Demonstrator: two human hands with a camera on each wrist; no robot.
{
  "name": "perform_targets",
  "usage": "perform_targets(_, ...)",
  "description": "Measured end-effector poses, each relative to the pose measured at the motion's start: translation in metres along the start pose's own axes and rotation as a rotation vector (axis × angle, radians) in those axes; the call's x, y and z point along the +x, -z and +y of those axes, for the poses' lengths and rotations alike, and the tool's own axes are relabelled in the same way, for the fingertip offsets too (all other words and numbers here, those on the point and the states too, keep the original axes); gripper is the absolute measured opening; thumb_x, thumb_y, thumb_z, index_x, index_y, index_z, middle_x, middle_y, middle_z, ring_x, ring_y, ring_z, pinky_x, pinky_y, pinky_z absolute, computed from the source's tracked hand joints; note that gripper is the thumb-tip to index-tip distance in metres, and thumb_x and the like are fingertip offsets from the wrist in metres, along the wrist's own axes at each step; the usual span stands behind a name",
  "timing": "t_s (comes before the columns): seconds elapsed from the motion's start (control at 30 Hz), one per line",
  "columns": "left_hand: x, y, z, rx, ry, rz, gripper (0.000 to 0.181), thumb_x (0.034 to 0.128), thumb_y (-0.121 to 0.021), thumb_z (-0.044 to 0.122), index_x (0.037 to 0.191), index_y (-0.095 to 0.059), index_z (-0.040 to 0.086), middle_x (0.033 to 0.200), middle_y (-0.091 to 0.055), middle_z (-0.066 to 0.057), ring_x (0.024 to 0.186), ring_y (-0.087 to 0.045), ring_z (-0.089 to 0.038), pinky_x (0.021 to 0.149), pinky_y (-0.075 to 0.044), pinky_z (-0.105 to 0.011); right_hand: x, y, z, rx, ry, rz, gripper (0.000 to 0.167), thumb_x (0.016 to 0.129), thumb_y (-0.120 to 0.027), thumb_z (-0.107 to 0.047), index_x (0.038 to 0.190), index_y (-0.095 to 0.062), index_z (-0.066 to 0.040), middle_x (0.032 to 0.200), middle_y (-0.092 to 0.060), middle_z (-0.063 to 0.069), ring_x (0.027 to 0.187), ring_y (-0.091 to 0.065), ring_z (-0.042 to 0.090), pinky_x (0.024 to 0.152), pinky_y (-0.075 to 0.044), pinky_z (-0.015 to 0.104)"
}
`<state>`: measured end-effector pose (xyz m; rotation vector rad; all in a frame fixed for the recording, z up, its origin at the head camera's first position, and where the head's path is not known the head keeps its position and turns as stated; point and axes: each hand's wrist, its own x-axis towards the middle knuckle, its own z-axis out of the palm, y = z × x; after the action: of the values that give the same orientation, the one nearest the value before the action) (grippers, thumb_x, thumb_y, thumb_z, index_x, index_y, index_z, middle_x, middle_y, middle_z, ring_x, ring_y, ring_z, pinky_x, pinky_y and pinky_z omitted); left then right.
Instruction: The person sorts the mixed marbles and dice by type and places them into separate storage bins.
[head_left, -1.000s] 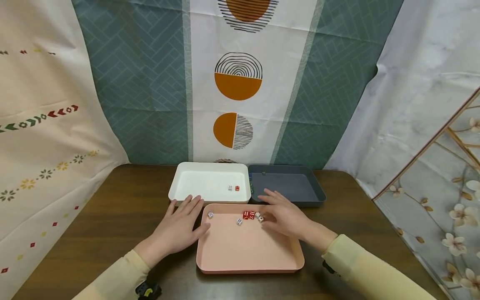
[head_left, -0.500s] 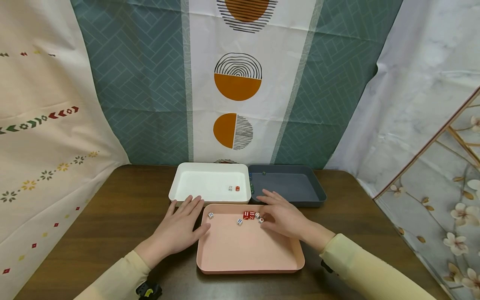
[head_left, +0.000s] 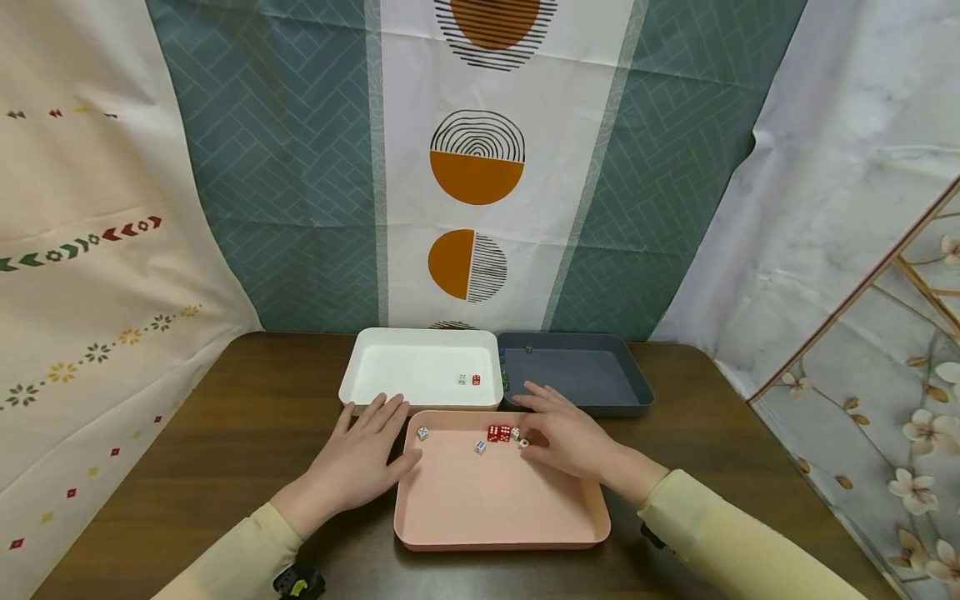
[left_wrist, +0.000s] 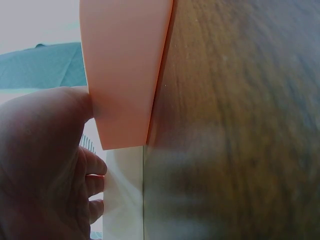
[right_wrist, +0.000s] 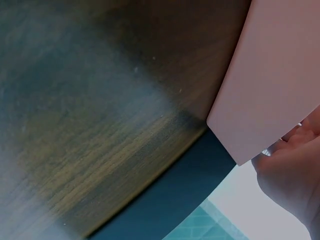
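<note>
A pink tray [head_left: 502, 508] lies nearest the person, with several dice near its far side. Two red dice [head_left: 498, 433] sit side by side. To their right are a white die [head_left: 515, 433] and another white die [head_left: 523, 444], beside my right hand [head_left: 566, 437]. That hand hovers over the tray's far right part with bent fingers, its thumb close to the nearer die; its fingertips are partly hidden. A blue-spotted white die [head_left: 480, 447] and a similar corner die [head_left: 423, 433] lie further left. My left hand [head_left: 352, 462] is spread, thumb at the pink tray's left rim, fingertips at the white tray.
Behind stands the white tray [head_left: 405, 358], holding a white die [head_left: 462, 379] and a red die [head_left: 476, 380]. A dark grey tray [head_left: 585, 367] adjoins it on the right, with several dark dice along its left wall. Brown wooden table [head_left: 225, 433] surrounds the trays; curtains hang behind.
The white die by my right thumb has turned to show a different face and shifted slightly. Both hands stay nearly where they were.
</note>
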<state>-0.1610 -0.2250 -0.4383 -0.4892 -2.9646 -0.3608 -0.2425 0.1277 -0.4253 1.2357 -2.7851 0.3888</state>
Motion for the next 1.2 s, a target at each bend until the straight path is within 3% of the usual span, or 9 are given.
perform_targets(0.53,-0.0006,0.0014,0.0008,-0.013,0.000,-0.011,0.078,0.1120,-0.059,0.052,0.168,-0.044,0.000,0.175,-0.037,-0.019,0.164,-0.028,-0.044,0.127,-0.014,-0.076,-0.0023,0.0029,0.0050,0.042,-0.021,-0.025,0.021,0.089,-0.096,-0.026,0.091,-0.075,-0.022,0.163,-0.056,0.017,0.165,-0.027,0.041,0.132,-0.023,0.059)
perform_targets(0.77,-0.0006,0.0014,0.0004,-0.007,0.000,-0.002,0.078,0.1119,-0.058,0.054,0.167,-0.044,0.000,0.175,-0.038,-0.019,0.164,-0.029,-0.044,0.127,-0.015,-0.076,-0.0039,0.0039,0.0043,0.052,-0.026,-0.020,0.019,0.089,-0.096,-0.025,0.097,-0.080,-0.020,0.163,-0.055,0.017,0.165,-0.027,0.041,0.131,-0.025,0.060)
perform_targets(1.2,-0.0005,0.0006,-0.0001,-0.011,-0.001,0.002,0.078,0.1117,-0.060,0.052,0.167,-0.044,-0.001,0.175,-0.038,-0.020,0.164,-0.028,-0.044,0.127,-0.014,-0.076,-0.0033,0.0001,0.0048,0.038,-0.018,-0.010,0.018,0.091,-0.095,-0.023,0.092,-0.077,-0.023,0.162,-0.057,0.015,0.165,-0.028,0.038,0.132,-0.025,0.058)
